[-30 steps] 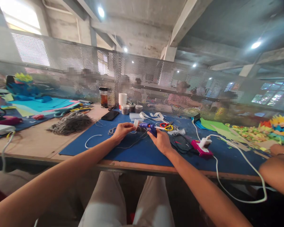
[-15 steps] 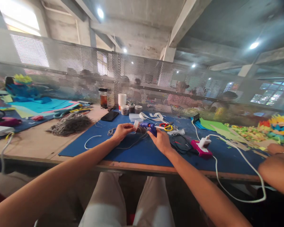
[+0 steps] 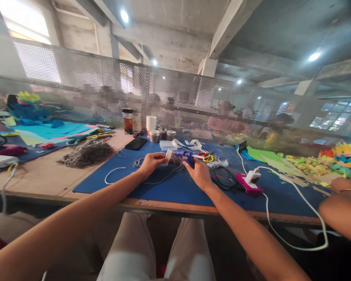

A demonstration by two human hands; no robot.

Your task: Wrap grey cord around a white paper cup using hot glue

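My left grip point(image 3: 153, 162) pinched white-rimmed cup point(image 3: 170, 155) at 12 o'clock, tilted sideways, presumably leaving wall exposed. My right grip point(image 3: 199, 171) was wrapped round blue glue gun point(image 3: 189, 158) at cup's 3 o'clock, pointed toward 9, likely for reach. Grey cord bundle point(image 3: 86, 153) lay on desk point(image 3: 46, 183), 10 o'clock.

Left hand point(image 3: 151, 164) and right hand point(image 3: 200, 173) are facing each other over the mat point(image 3: 169, 193).
A cup point(image 3: 169, 155) is sitting in the left hand, just left of the glue gun point(image 3: 190, 157) in the right hand. Yarn point(image 3: 87, 152) is lying left of the mat. Behind the hands, the phone point(image 3: 136, 143) is lying left of the tubs point(image 3: 154, 136), with the jar point(image 3: 128, 121) standing behind it. Scissors point(image 3: 207, 157) are lying just behind the right hand; a socket point(image 3: 248, 185) is sitting right of it.
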